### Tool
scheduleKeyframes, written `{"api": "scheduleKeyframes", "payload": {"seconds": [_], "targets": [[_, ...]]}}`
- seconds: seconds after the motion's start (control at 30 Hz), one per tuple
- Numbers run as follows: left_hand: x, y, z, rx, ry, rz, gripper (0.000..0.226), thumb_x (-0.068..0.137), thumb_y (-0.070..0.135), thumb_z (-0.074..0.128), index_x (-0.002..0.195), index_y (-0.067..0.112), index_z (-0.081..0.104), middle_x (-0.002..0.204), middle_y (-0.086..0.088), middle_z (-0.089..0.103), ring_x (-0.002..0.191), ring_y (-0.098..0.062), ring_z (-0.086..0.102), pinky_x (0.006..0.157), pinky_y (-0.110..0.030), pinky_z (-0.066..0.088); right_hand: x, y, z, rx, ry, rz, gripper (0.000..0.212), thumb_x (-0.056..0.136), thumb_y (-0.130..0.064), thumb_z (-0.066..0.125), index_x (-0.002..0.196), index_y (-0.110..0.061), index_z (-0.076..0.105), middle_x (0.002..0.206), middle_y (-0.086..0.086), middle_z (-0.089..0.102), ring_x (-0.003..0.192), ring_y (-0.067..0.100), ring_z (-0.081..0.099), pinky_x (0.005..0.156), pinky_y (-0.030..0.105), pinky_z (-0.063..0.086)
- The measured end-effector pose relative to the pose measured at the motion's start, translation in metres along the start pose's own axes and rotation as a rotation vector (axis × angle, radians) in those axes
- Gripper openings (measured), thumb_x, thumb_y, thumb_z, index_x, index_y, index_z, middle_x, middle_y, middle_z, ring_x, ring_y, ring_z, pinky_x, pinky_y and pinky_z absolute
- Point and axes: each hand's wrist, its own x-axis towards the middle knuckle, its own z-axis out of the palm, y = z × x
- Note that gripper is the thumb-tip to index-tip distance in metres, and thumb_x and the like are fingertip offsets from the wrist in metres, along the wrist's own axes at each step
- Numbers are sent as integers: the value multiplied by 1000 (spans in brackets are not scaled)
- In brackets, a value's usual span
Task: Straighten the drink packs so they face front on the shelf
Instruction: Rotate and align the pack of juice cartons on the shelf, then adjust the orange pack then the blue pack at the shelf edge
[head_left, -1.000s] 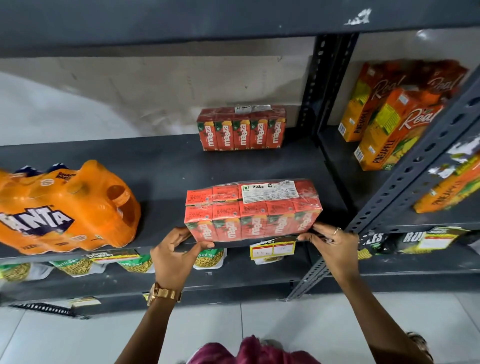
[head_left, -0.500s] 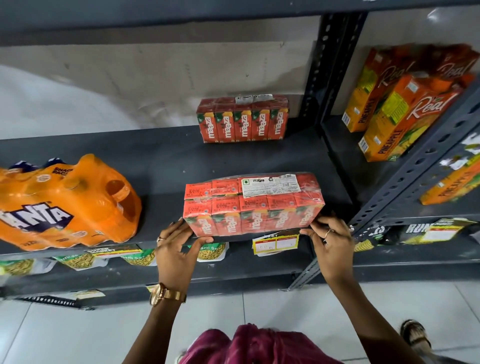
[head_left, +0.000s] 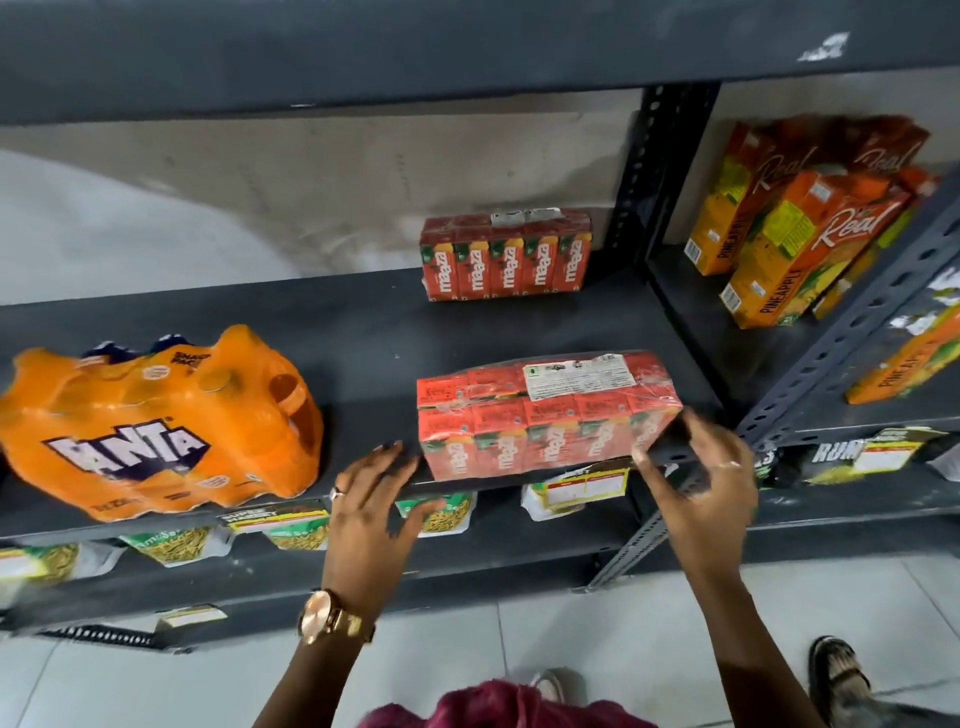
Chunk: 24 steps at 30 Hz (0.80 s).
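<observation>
Dark metal shelving stands before a pale wall, over a tiled floor. At the shelf's (head_left: 363, 332) front edge, the left hand (head_left: 371, 512) lies open and flat, fingers spread, its fingertips (head_left: 395, 449) just beside the near left corner of the front Maaza pack (head_left: 545, 415); whether they touch the wrap I cannot tell. The right hand (head_left: 698, 478) is open too, blurred, fingers loosely curled just beside the pack's right end, gripping nothing. So the pack lies between the hands and just beyond them, long axis running along the front edge, both hands about equally near. It is a shrink-wrapped block of red cartons, logos toward the aisle, white label on top. A second Maaza pack (head_left: 506, 254) stands at the back edge, and a Fanta pack (head_left: 156, 421) sits askew toward the left end.
</observation>
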Motion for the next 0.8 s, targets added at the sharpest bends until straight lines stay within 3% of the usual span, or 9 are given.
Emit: {"api": "scheduleKeyframes", "payload": {"seconds": [0.07, 0.13, 0.27, 0.33, 0.4, 0.5, 0.6, 0.73, 0.8], "targets": [[-13, -17, -28, 41, 117, 183, 56, 82, 46, 63, 126, 13, 56, 132, -9, 55, 124, -26, 48, 106, -31, 35, -31, -37, 14, 127, 96, -89, 57, 72, -44, 78, 118, -15, 60, 110, -18, 51, 97, 16, 54, 87, 22, 45], [-24, -46, -64, 85, 304, 281, 69, 80, 46, 68, 136, 17, 40, 143, -8, 40, 132, -31, 39, 113, -38, 31, -66, -83, 50, 250, -75, -220, 52, 74, -52, 73, 115, -24, 56, 110, -19, 52, 94, 9, 54, 83, 16, 42], [-39, -116, -121, -14, 514, 34, 106, 69, 50, 75, 148, 15, 14, 154, -9, 15, 144, -35, 17, 117, -50, 23, -124, -156, 139, 201, -567, -186, 87, 68, -62, 75, 140, -33, 38, 139, -14, 44, 128, 2, 45, 101, 10, 37], [-36, -161, -144, -104, 413, -264, 119, 64, 67, 69, 149, 5, 13, 159, 0, 7, 148, -27, 7, 121, -38, 11, -138, -176, 185, 111, -659, -112, 108, 66, -61, 76, 151, -23, 23, 153, -3, 33, 141, 6, 30, 112, 19, 30], [-25, -200, -158, -150, 225, -476, 124, 58, 68, 71, 149, 4, 15, 159, 2, 11, 149, -26, 7, 122, -40, 8, -142, -189, 219, 23, -712, -36, 112, 64, -50, 82, 149, -6, 24, 154, 12, 35, 143, 25, 31, 116, 42, 31], [-6, -235, -167, -62, -63, -417, 95, 62, 48, 81, 140, 13, 39, 147, -15, 44, 142, -36, 29, 118, -49, 19, -144, -194, 242, -80, -630, -16, 89, 63, -31, 87, 133, 6, 46, 137, 25, 55, 133, 42, 44, 111, 55, 35], [-1, -248, -168, -86, -165, -390, 70, 68, 45, 79, 127, 19, 53, 140, -12, 54, 140, -33, 32, 109, -52, 36, -150, -192, 247, -111, -577, 42, 80, 68, -27, 84, 133, 4, 48, 138, 24, 54, 139, 44, 33, 114, 53, 31], [-5, -254, -165, -150, -142, -274, 58, 74, 38, 76, 122, 12, 58, 136, -13, 58, 132, -31, 46, 121, -31, 9, -150, -194, 249, -139, -576, 71, 76, 74, -29, 79, 135, 0, 46, 146, 22, 47, 145, 44, 20, 115, 50, 29], [-5, -257, -168, -185, -144, -279, 55, 75, 40, 75, 116, 8, 61, 130, -13, 62, 128, -33, 51, 121, -26, 7, -150, -193, 250, -181, -597, 42, 72, 77, -32, 76, 135, 0, 47, 147, 22, 45, 145, 45, 17, 116, 51, 26]]}}
